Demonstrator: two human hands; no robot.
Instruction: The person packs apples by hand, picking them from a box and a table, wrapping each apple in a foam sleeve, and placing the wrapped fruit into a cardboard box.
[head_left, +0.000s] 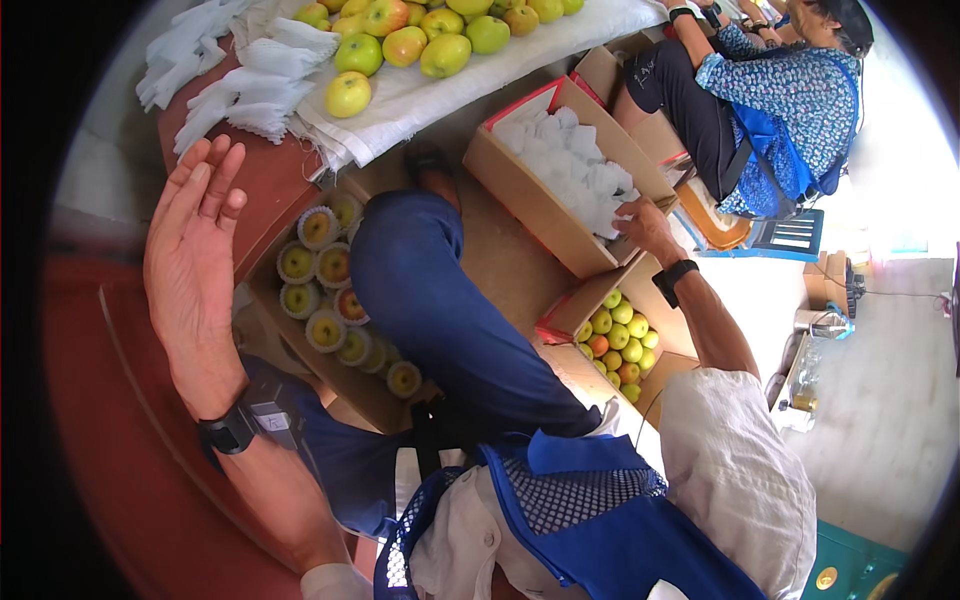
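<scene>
My left hand (196, 262) is raised near the corner of the red table (277, 180), palm showing, fingers apart and holding nothing. Close above its fingertips lie stacked white foam fruit nets (259, 82). My right hand (649, 229) reaches to the edge of a cardboard box (540, 202) filled with loose foam nets (574, 165). Its fingers are bent against the nets; whether they grip one is unclear. Beside my leg stands another cardboard box (300, 382) of apples (326, 330) in foam nets, partly hidden by my knee.
Bare yellow-green apples (446, 55) lie on a white cloth (382, 124) over the table. An open carton (559, 322) below my right forearm holds more bare apples (619, 334). A seated person (780, 112) works at upper right, near a blue plastic chair (787, 236).
</scene>
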